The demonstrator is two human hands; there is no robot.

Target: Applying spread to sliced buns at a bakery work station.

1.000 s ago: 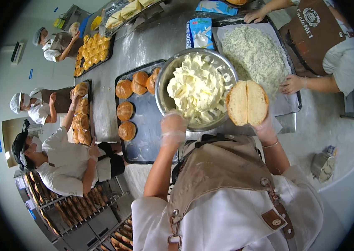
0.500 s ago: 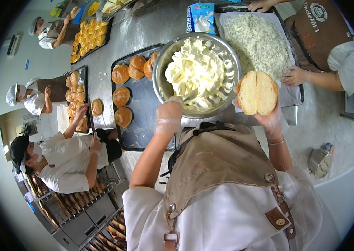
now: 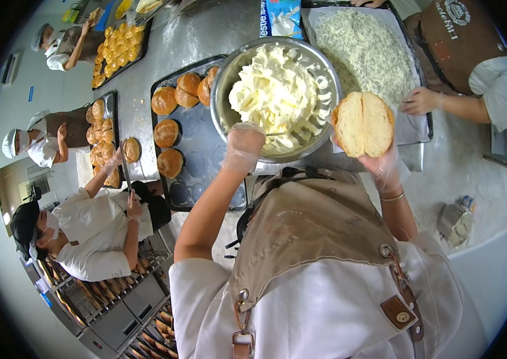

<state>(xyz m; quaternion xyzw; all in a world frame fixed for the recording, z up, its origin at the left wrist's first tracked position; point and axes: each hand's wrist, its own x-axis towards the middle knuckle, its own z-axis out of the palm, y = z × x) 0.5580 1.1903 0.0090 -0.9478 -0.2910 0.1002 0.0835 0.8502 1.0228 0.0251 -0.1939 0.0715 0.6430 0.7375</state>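
- Head view, with the steel bowl (image 3: 294, 155) as the dial's centre: the split bun (image 3: 349, 125) is between 3 and 4 o'clock, spread flat, both pale cut faces up, with the crease between them running nearly 12 to 6.
- The right hand (image 3: 380, 163), in a clear glove, holds that bun from beneath, fingers curved around its underside. Compared with one second ago, bun and hand have moved slightly farther out from the bowl.
- The left hand (image 3: 245, 146), also gloved, is at 7 o'clock by the rim, much as before. Its fingers are curled in tightly, seemingly on a thin tool (image 3: 275, 134) that points into the cream; the glove hides most of it.
- Pale cream (image 3: 274, 90) fills much of the bowl in a ragged heap.
- At 8 o'clock is a dark tray (image 3: 199, 143), the bowl overlapping it in this view; glossy brown buns (image 3: 166, 133) sit along its top and left.
- At 2 o'clock, a paper-lined tray (image 3: 427, 119) bears a pale, flecked mixture (image 3: 361, 54). A co-worker's hand (image 3: 421, 102) stays at its edge.
- At 12 o'clock is a blue-and-white packet (image 3: 283, 21).
- Farther out at 8 o'clock, a lone bun (image 3: 132, 149) has come onto the table (image 3: 140, 119) since one second ago.
- Bowl and trays now appear higher in view.
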